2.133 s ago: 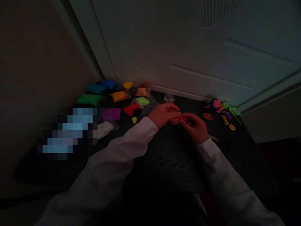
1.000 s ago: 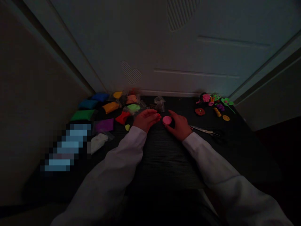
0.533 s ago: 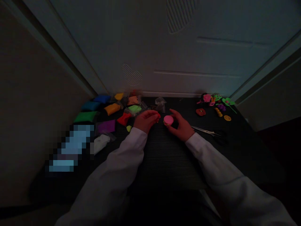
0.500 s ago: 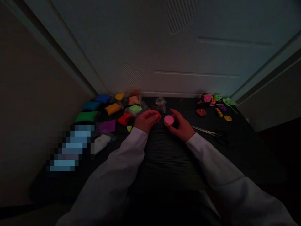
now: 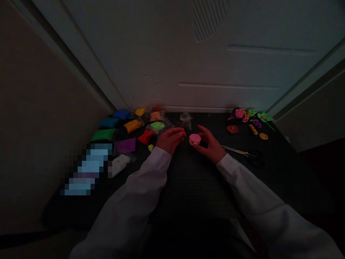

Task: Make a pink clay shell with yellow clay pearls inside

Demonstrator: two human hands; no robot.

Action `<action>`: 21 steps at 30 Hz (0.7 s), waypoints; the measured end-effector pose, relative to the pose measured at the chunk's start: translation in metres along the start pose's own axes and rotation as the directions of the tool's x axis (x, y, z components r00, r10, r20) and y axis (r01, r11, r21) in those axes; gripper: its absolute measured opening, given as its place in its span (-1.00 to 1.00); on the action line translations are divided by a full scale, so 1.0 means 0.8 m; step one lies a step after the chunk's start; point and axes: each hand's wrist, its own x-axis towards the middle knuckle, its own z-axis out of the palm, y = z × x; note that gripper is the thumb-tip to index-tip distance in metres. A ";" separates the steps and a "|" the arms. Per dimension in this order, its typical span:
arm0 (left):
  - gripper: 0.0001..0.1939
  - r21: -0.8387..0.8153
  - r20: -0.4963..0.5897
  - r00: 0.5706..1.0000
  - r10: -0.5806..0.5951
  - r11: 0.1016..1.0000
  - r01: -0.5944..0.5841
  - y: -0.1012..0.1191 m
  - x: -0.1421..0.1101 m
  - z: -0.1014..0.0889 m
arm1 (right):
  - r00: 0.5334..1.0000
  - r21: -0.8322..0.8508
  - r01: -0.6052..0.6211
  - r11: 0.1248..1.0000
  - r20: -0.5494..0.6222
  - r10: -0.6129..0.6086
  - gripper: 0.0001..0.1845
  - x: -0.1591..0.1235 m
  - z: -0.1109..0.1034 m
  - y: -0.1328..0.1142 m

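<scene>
In the middle of the dark table my left hand (image 5: 168, 141) pinches a small lump of red clay (image 5: 184, 132) at its fingertips. Just right of it, my right hand (image 5: 212, 146) has its thumb and lower fingers around a round pink clay piece (image 5: 194, 139), with a yellow layer under its flat pink top, like a macaron. The right index finger is stretched out above the piece. A narrow gap separates the two hands. The undersides of the fingers are hidden.
Several bags of coloured clay, including a purple one (image 5: 126, 145) and a red one (image 5: 146, 137), lie left. Scissors (image 5: 241, 151) lie right, below finished clay figures such as a green flower (image 5: 265, 117). A blurred bright screen (image 5: 90, 169) stands at far left. A white panel (image 5: 215, 72) rises behind.
My hands were together at first, then parted, the left with the red clay and the right with the pink piece. The pink piece has since tilted, showing its yellow layer.
</scene>
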 end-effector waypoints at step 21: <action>-0.75 0.328 0.123 0.983 0.134 0.930 -0.168 -0.025 0.011 -0.006 | 0.997 0.000 0.012 1.000 0.074 -0.012 -0.22 -0.003 0.005 0.006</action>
